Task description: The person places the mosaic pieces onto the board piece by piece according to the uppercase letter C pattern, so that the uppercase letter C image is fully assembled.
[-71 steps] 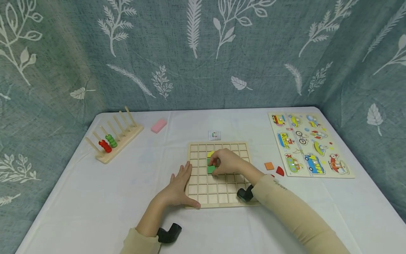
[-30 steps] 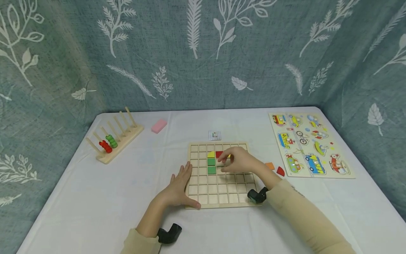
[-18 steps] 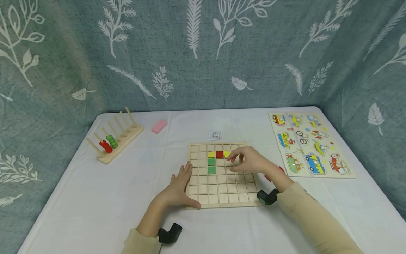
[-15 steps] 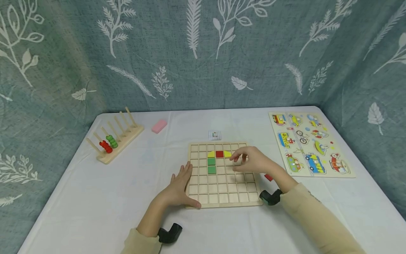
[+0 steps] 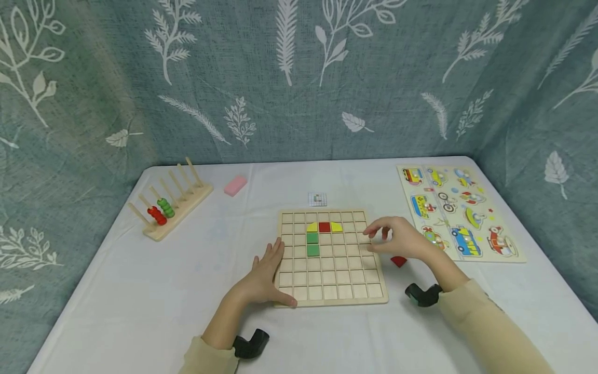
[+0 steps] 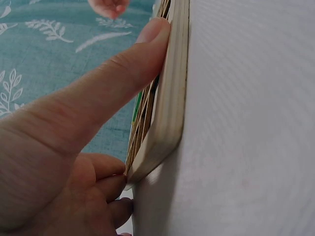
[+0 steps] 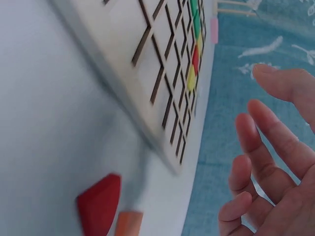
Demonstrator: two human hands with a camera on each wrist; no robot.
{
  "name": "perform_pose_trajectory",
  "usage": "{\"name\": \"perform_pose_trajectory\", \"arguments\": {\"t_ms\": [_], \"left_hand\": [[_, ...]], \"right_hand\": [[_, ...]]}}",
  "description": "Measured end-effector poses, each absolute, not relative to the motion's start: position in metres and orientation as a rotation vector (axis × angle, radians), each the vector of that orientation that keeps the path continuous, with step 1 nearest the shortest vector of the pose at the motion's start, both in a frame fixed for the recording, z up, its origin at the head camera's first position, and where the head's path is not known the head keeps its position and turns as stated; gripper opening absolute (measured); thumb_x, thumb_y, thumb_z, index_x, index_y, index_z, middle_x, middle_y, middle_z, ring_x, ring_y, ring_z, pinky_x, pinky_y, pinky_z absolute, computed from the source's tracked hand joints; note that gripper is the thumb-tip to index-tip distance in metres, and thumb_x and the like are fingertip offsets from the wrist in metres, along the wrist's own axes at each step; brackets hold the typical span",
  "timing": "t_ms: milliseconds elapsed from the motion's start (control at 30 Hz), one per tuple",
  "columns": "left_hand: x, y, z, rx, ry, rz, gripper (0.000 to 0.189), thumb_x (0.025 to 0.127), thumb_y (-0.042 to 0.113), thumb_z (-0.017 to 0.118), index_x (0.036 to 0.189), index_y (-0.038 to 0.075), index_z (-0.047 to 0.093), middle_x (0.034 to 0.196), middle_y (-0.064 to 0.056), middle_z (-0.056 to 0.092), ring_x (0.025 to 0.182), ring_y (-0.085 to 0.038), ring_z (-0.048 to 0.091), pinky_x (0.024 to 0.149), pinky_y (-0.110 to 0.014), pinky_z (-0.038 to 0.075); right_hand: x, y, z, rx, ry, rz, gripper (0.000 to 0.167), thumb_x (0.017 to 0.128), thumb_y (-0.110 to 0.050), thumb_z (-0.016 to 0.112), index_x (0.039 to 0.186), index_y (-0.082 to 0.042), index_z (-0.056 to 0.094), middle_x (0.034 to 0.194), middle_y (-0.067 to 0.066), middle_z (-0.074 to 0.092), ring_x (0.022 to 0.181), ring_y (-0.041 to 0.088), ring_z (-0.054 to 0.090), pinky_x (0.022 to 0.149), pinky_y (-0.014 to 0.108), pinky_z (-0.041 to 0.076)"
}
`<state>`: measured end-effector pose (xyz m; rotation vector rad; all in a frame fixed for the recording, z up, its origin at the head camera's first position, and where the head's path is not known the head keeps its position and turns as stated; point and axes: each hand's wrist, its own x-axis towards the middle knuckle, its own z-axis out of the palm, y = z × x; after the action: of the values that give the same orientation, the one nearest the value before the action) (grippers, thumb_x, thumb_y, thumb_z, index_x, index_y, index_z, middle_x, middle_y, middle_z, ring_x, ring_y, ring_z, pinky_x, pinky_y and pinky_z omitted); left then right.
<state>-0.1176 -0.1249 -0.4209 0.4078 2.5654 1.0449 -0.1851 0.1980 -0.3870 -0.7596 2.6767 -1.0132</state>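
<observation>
A wooden grid board [image 5: 330, 278] lies mid-table, its cells holding a red square tile [image 5: 324, 227] between two yellow tiles with a rounded corner, a left one [image 5: 312, 227] and a right one [image 5: 336, 227]. Two green tiles, an upper one [image 5: 312, 238] and a lower one [image 5: 313, 250], sit in the column below the left yellow. My left hand [image 5: 261, 278] rests at the board's near-left corner, thumb on the front rim and fingers along the left side. Over the board's right edge hovers my right hand [image 5: 397, 239], fingers relaxed, nothing between them.
Beside the board's right edge lies a loose red piece [image 5: 398, 261]; an orange one [image 7: 129, 223] shows in the right wrist view. A small pattern card [image 5: 317, 199], pink block [image 5: 235, 185], bead peg rack [image 5: 179, 210] and vehicle puzzle board [image 5: 446, 208] stand farther off.
My right hand has moved rightward from the green tiles to the board's right edge, uncovering the red and right yellow tiles. My left hand has stayed at the corner.
</observation>
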Motion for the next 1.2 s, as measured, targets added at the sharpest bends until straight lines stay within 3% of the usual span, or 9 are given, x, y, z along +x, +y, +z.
{"name": "perform_pose_trajectory", "arguments": {"t_ms": [333, 567, 1200], "left_hand": [[-0.118, -0.125, -0.42, 0.4, 2.565, 1.054, 0.128, 0.05, 0.034, 0.089, 0.143, -0.007, 0.011, 0.15, -0.019, 0.001, 0.137, -0.034, -0.005, 0.106, -0.057, -0.003], [-0.118, -0.125, -0.42, 0.401, 2.571, 1.04, 0.128, 0.05, 0.035, 0.089, 0.143, -0.006, 0.011, 0.151, -0.019, 0.002, 0.138, -0.033, -0.004, 0.106, -0.056, -0.002], [-0.118, -0.126, -0.42, 0.414, 2.572, 1.033, 0.128, 0.051, 0.035, 0.088, 0.143, -0.006, 0.01, 0.15, -0.018, 0.001, 0.137, -0.034, -0.005, 0.106, -0.056, -0.002]], "right_hand": [[-0.177, 0.216, -0.39, -0.647, 2.679, -1.028, 0.028, 0.074, -0.016, 0.076, 0.099, -0.005, 0.068, 0.087, 0.002, 0.061, 0.066, 0.015, 0.045, 0.048, 0.024, 0.039], [-0.171, 0.228, -0.393, -0.569, 2.699, -1.016, 0.031, 0.073, -0.018, 0.077, 0.099, -0.005, 0.068, 0.083, 0.002, 0.06, 0.071, 0.018, 0.047, 0.055, 0.025, 0.04], [-0.161, 0.252, -0.405, -0.53, 2.736, -1.04, 0.035, 0.068, -0.016, 0.08, 0.099, -0.002, 0.069, 0.084, 0.003, 0.067, 0.064, 0.014, 0.048, 0.053, 0.022, 0.04]]}}
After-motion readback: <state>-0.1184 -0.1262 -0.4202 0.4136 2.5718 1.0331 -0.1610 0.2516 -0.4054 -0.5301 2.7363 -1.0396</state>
